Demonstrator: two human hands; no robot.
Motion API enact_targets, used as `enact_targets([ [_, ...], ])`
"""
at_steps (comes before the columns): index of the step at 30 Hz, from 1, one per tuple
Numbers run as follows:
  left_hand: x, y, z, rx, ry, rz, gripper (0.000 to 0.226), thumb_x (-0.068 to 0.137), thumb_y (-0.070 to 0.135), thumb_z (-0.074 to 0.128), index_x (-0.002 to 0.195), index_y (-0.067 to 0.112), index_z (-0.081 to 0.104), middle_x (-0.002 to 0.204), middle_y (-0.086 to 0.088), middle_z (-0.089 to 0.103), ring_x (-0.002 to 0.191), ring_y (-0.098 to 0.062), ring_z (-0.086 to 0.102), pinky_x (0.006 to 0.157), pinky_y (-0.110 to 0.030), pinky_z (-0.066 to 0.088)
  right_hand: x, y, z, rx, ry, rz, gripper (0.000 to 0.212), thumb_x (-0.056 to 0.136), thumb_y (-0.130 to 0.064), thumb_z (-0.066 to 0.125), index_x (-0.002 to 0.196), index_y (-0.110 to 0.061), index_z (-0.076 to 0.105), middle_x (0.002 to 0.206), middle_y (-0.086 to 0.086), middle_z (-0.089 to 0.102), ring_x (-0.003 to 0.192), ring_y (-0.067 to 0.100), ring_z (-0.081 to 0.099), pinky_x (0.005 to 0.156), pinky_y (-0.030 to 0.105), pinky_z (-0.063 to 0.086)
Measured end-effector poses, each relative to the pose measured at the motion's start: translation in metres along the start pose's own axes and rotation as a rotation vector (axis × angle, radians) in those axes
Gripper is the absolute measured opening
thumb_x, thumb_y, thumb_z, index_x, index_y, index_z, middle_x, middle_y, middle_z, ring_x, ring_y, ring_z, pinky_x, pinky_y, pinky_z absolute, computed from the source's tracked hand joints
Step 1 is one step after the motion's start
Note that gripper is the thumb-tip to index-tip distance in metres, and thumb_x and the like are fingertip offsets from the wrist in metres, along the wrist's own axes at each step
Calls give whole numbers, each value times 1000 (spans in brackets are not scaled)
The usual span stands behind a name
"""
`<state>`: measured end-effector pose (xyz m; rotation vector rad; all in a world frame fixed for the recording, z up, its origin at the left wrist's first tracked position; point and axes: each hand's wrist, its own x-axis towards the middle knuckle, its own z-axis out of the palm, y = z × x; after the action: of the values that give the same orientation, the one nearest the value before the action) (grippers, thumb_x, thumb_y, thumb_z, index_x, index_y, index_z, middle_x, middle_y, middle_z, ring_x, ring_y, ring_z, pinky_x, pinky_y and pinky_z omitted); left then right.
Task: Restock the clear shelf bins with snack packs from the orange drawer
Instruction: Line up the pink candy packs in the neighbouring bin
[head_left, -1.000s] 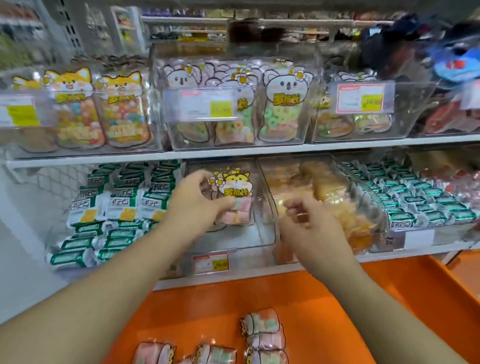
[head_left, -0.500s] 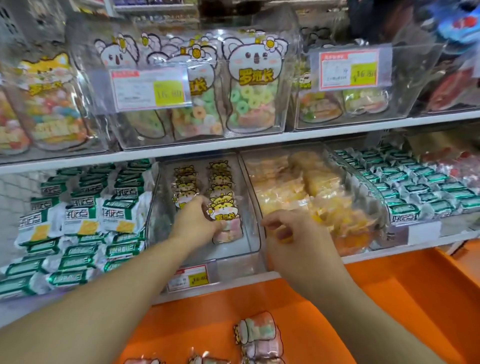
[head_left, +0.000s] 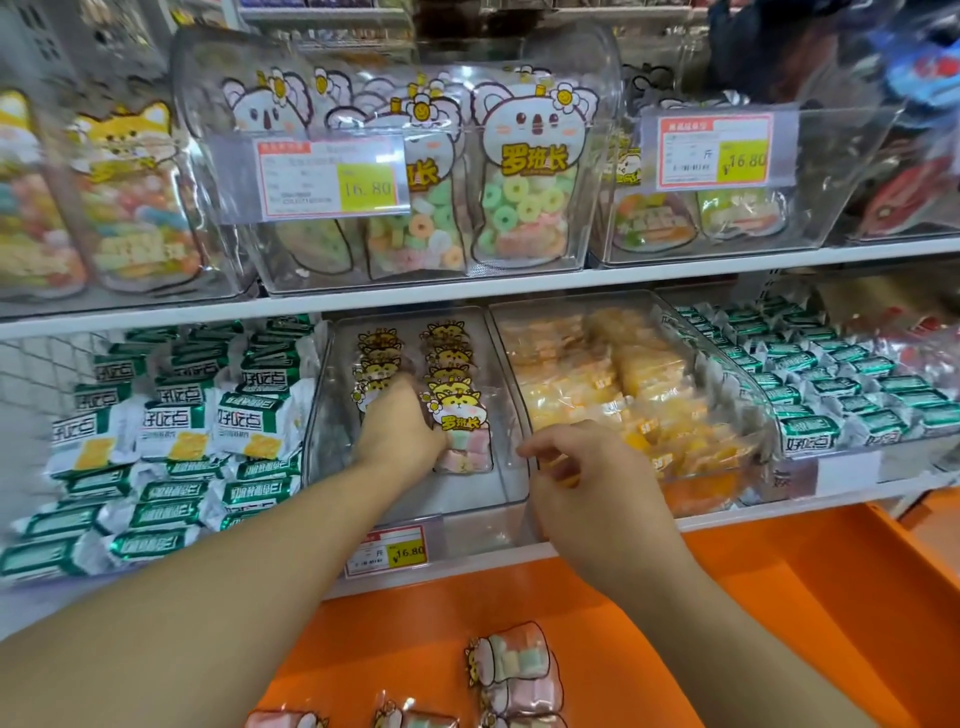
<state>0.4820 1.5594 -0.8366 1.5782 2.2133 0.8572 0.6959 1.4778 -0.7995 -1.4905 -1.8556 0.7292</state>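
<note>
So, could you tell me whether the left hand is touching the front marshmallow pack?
Touching: the head view shows the left hand pressed against the front marshmallow pack.

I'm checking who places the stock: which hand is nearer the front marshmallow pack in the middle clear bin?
Left. The left hand touches the marshmallow pack from its left side inside the clear bin. The right hand hovers apart, at the bin's right wall.

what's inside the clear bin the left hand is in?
Two rows of marshmallow packs in the clear bin; left hand covers the left row's front.
</note>
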Motion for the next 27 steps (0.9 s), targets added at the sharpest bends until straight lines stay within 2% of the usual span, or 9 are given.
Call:
enact_targets([
  [3,-1,1,3,-28,23,-13,53,79,11,85,121,9,52,97,-3,61,94,-27,59,76,-31,45,1,1,0,2,1,-1,33,97,-7,60,114,-31,76,104,-16,59,86,7,63,68,26,55],
  [6,-2,-1,5,-17,40,1,50,80,11,84,116,11,50,96,-3,60,98,-30,63,76,-31,46,1,3,0,6,0,-5,33,97,-8,60,113,-32,76,103,-15,59,86,6,63,65,24,53],
  [8,-2,-2,5,-6,56,26,53,77,11,84,120,9,53,104,-7,64,103,-31,65,78,-32,49,1,5,-1,6,2,-7,33,97,-8,60,113,-32,76,102,-15,60,84,5,62,62,21,50],
  [10,-3,-1,3,13,72,52,62,75,12,86,128,8,55,116,-11,63,109,-31,64,86,-37,54,0,6,-2,12,7,-5,32,97,-9,60,113,-33,75,100,-18,59,79,4,61,58,14,43],
  [13,-7,0,-4,32,60,76,70,77,14,85,138,9,52,121,-11,59,111,-30,62,93,-40,53,-1,5,-4,21,19,2,31,99,-10,59,113,-32,75,99,-18,60,75,3,61,54,12,38],
  [16,-15,-3,-13,31,54,108,67,81,20,83,138,13,50,122,-7,58,107,-27,63,90,-38,54,-1,2,-5,26,36,-11,30,100,-10,56,111,-32,74,98,-9,67,73,8,64,53,14,38],
  [20,-46,-2,-32,-34,17,162,64,86,25,83,141,20,49,126,2,56,96,-10,63,84,-26,52,-9,-4,-8,57,42,-40,30,98,-9,57,108,-32,74,97,-5,71,78,14,66,59,20,42],
  [23,-85,0,-48,-130,-7,234,54,88,26,81,132,28,51,122,9,56,92,0,62,78,-22,53,-20,-11,-11,111,10,-58,29,97,-8,61,105,-32,76,96,-6,68,79,15,67,59,25,48],
  [27,-144,-9,-62,-273,-53,266,37,92,25,77,120,32,54,107,16,59,86,2,63,69,-13,51,-39,-10,-9,145,-66,-97,23,95,-9,67,100,-29,77,92,-8,71,82,11,64,64,21,50],
])
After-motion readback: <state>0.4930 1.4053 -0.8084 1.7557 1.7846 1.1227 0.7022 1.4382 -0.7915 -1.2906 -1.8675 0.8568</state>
